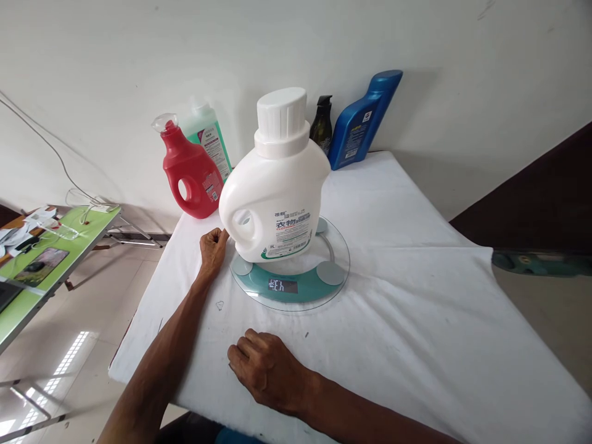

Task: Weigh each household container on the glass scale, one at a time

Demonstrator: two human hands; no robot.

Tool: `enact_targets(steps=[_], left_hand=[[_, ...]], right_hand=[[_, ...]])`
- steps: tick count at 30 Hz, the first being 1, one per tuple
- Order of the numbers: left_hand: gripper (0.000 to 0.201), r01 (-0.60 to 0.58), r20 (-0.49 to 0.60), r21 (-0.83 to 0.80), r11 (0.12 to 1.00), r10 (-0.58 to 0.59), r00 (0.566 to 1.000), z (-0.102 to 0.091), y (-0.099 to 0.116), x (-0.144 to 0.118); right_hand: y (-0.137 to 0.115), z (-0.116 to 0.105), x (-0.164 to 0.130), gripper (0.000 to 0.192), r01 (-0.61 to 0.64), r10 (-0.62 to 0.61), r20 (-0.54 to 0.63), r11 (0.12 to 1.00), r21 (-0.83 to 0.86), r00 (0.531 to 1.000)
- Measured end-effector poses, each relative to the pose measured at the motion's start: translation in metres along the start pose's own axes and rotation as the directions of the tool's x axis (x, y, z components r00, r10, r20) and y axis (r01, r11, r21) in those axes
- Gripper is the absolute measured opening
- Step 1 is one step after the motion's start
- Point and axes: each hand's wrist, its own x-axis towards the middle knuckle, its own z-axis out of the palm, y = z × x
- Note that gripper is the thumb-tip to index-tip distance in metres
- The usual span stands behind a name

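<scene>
Hands two, left hand [213, 246] beside one white jug [274, 191], one scale [290, 280]

Glossy white plastic jug [277, 197] sat on a smooth glass scale [296, 277]; the tablecloth [416, 296] looked matt, soft, faintly wrinkled cloth
</scene>
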Motion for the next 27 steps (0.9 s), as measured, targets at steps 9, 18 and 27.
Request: enact_targets(steps=[9,18,27], left_hand=[[0.046,0.012,0.011,0.0,1.0,-0.012,1.0,-0.0009,0.0039,-0.0017],[0.045,0.025,0.015,-0.017,1.0,-0.025,1.0,-0.0002,0.0051,-0.0022],[0.044,0.018,0.005,-0.031,0.999,-0.018,1.0,-0.0003,0.0019,-0.0018]], right_hand=[[0.0007,0.0007,0.0005,0.016,-0.012,0.012,0.004,1.0,0.019,1.0],[0.0018,-0.0019,0.0011,0.015,-0.026,0.023,0.056,0.998,0.052,0.998],[0.0011,-0.0027,0.0018,0.016,-0.043,0.039,0.056,0.996,0.072,0.998]])
